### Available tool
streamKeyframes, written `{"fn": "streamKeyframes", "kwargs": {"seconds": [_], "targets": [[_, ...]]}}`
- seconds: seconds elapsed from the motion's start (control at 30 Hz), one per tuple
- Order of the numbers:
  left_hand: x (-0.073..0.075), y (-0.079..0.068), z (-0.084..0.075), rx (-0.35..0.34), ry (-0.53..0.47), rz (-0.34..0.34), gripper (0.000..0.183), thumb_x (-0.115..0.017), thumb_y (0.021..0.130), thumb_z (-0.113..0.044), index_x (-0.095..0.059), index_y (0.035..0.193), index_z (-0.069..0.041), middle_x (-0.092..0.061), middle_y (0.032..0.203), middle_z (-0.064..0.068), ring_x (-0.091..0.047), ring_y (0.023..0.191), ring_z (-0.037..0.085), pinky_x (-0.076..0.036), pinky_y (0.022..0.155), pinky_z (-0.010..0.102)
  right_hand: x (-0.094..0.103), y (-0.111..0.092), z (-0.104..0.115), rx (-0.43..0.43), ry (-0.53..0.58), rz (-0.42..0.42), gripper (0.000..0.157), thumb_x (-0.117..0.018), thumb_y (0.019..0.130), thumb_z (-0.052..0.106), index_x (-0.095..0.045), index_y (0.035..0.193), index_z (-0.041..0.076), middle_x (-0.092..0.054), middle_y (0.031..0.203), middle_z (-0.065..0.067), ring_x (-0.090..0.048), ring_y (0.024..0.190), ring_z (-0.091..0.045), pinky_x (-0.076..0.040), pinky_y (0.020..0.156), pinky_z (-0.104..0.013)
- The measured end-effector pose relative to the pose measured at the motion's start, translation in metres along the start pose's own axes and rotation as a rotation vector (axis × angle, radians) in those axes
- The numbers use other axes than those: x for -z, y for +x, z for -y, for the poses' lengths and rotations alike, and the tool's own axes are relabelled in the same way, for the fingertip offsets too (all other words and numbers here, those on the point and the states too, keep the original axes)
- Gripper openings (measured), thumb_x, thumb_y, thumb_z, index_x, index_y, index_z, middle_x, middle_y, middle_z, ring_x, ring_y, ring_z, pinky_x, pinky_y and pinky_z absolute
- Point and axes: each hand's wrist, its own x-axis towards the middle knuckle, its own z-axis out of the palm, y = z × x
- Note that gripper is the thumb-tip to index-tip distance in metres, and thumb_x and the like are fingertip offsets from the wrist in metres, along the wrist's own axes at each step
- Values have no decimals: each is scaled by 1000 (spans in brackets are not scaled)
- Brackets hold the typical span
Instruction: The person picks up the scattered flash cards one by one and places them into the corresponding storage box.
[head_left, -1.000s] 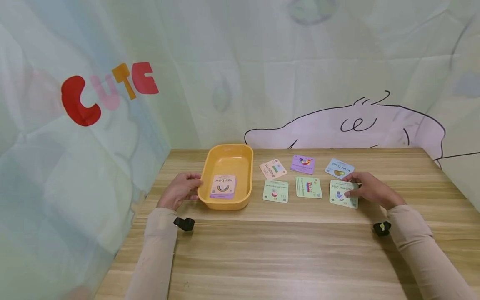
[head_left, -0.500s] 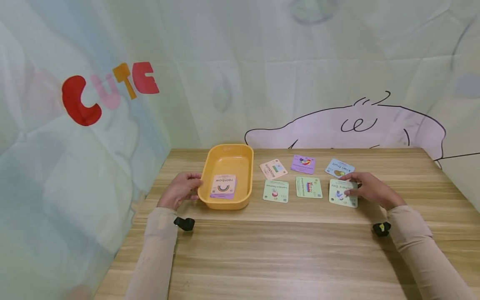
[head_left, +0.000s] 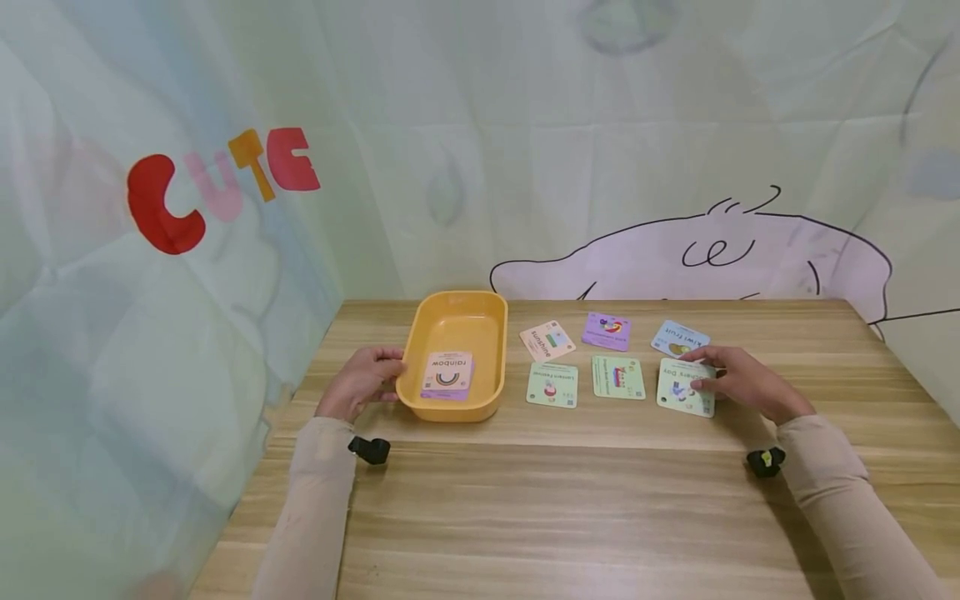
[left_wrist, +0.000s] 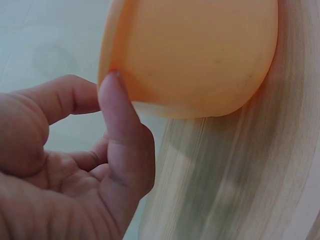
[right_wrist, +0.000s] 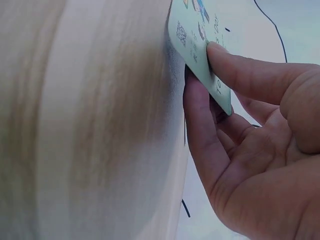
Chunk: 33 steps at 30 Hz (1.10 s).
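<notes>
At the left, my left hand (head_left: 363,383) pinches the side of a yellow plastic tray (head_left: 491,392) between thumb and fingers; the left wrist view shows the tray's wall (left_wrist: 200,55) there. A "rainbow" card (head_left: 448,372) lies in the tray over a purple one. On the right, my right hand (head_left: 750,383) pinches a green "Teachers' Day" card (head_left: 678,390) by its right edge. The right wrist view shows the thumb on the printed face and fingers under the card (right_wrist: 200,55), which is tilted with the near edge raised off the table.
Left of the held card lie a green boat card (head_left: 618,377) and a green lantern card (head_left: 552,385). Behind them are a "sunshine" card (head_left: 547,340), a purple card (head_left: 607,331) and a "kiwi fruit" card (head_left: 678,337). A printed curtain (head_left: 420,167) borders the wooden table (head_left: 562,517).
The "Teachers' Day" card has shifted very slightly to the left in my right hand. My left hand stays on the tray, and the other cards have not moved.
</notes>
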Motion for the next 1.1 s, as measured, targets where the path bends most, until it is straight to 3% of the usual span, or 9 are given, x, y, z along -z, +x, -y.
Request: {"fn": "streamKeyframes", "kwargs": {"seconds": [0.13, 0.2, 0.5, 0.77, 1.1], "targets": [[0, 0, 0, -1, 1, -3, 36, -57, 104, -16, -52, 136, 1, -58, 119, 15, -61, 92, 21, -61, 71, 30, 0, -1, -2, 25, 41, 3, 51, -67, 97, 9, -51, 145, 0, -41, 144, -34, -49, 119, -38, -54, 91, -37], [0, 1, 0, 2, 2, -4, 36, -57, 104, -16, -52, 136, 1, -58, 119, 15, -61, 92, 21, -61, 71, 30, 0, -1, -3, 31, 62, 8, 51, -66, 97, 8, -50, 145, -1, -42, 144, -34, -53, 117, -36, -57, 87, -33], [0, -1, -2, 8, 6, 2, 37, -57, 104, -16, -51, 136, 1, -58, 121, 16, -62, 92, 21, -61, 73, 31, 1, -3, -5, 22, 80, -4, 53, -68, 97, 11, -50, 147, 1, -42, 143, -35, -57, 112, -32, -59, 87, -37], [0, 0, 0, 1, 7, 5, 37, -56, 104, -16, -51, 137, 1, -58, 121, 16, -62, 91, 21, -61, 72, 30, 1, -5, -5, 18, 85, -28, 53, -70, 96, 14, -52, 145, 5, -51, 128, -27, -57, 105, -28, -59, 83, -30], [1, 1, 2, -5, 2, 8, 38, -56, 104, -16, -51, 138, 1, -58, 121, 16, -62, 92, 20, -61, 71, 29, 7, -6, 0, 46, 116, -70, 57, -73, 95, 26, -54, 146, 8, -45, 147, -27, -58, 111, -22, -58, 84, -27]]}}
